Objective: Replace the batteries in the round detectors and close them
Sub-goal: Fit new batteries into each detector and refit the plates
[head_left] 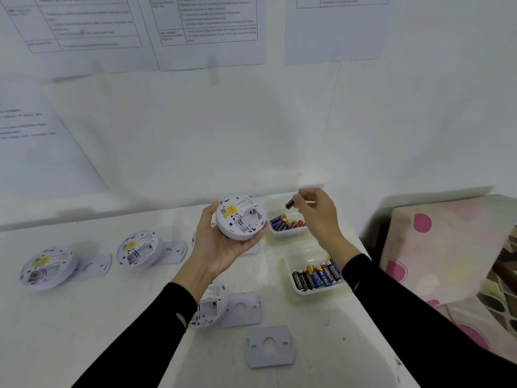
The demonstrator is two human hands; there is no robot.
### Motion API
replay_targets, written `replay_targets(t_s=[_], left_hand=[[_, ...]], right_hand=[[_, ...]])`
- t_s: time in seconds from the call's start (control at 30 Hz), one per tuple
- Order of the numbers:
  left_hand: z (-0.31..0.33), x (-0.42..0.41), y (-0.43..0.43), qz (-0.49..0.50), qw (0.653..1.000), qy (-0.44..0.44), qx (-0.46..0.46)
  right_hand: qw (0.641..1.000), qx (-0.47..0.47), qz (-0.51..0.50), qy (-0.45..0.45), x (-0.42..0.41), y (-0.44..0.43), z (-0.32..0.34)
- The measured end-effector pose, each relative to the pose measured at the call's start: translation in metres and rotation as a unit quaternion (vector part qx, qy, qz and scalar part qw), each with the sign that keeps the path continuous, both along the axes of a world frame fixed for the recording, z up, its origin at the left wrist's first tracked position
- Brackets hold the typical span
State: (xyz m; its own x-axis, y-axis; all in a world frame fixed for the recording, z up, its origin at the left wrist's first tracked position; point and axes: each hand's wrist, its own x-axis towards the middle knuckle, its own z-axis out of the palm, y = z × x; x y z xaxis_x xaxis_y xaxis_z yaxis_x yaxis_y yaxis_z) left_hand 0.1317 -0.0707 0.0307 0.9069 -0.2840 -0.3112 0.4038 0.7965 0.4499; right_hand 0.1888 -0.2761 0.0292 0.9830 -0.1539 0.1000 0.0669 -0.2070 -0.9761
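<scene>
Bright, even light, soft shadows under the hands; slight motion blur throughout, with wide-angle bending at edges.

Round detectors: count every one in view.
4 clearly: one in the left hand, two on the table's left, one under the left forearm. A possible fifth hides behind that hand.

Two detectors point(46, 268) left on table point(84, 317), battery trays point(313, 275) right
</scene>
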Motion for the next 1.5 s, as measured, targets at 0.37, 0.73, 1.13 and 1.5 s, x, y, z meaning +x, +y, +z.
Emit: replay_targets(t_s=[0.37, 0.73, 1.13, 1.5], left_hand=[[0.000, 0.001, -0.005, 0.012, 0.999, 0.025, 0.044], [-0.004, -0.006, -0.018, -0.015, 0.999, 0.001, 0.029], [-0.013, -0.012, -0.043, -0.051, 0.998, -0.002, 0.021], [-0.016, -0.018, -0.042, -0.020, 1.000, 0.005, 0.002]], right_hand=[[0.927, -0.367, 0.067, 0.023, 0.020, 0.007, -0.042], [0.961, -0.255, 0.089, -0.059, -0.037, -0.043, -0.034], [0.884, -0.415, 0.186, 0.105, -0.072, -0.052, -0.036], [0.904, -0.383, 0.161, 0.103, -0.075, -0.052, -0.038]])
